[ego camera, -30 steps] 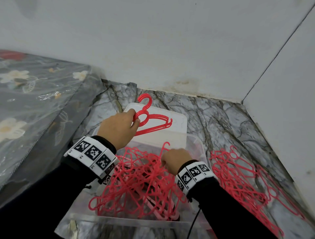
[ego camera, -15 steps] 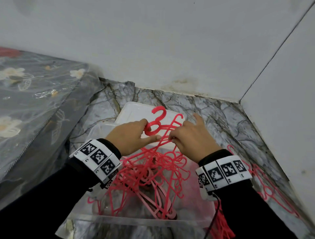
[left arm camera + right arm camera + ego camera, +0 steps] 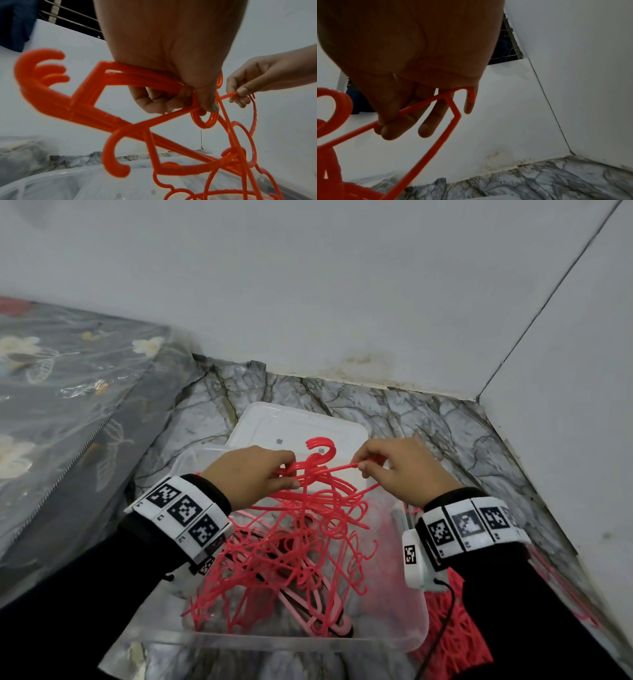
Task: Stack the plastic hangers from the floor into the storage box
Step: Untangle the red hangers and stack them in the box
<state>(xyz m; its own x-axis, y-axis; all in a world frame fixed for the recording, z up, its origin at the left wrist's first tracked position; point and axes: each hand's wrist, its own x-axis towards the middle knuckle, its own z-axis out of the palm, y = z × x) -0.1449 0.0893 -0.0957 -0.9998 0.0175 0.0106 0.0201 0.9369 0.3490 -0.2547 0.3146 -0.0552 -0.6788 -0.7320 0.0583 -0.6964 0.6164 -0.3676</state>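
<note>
A clear plastic storage box [image 3: 407, 635] sits on the marble floor, holding a tangle of red hangers [image 3: 284, 556]. My left hand [image 3: 253, 474] grips a small bunch of red hangers [image 3: 96, 88] by their shoulders above the box, hooks pointing away. My right hand [image 3: 400, 467] pinches the thin arm of one red hanger [image 3: 426, 102] between thumb and forefinger, at the right of that bunch. More red hangers [image 3: 452, 635] lie on the floor to the right of the box, partly hidden by my right arm.
The box's white lid [image 3: 294, 429] lies flat behind the box. A plastic-wrapped floral mattress [image 3: 61, 419] borders the left. White walls [image 3: 342, 302] meet in a corner at the far right, closing in the marble floor [image 3: 428, 419].
My right hand rose out of the box and took hold of a hanger arm beside the left hand's bunch. Both hands now hold hangers together, slightly lower over the box.
</note>
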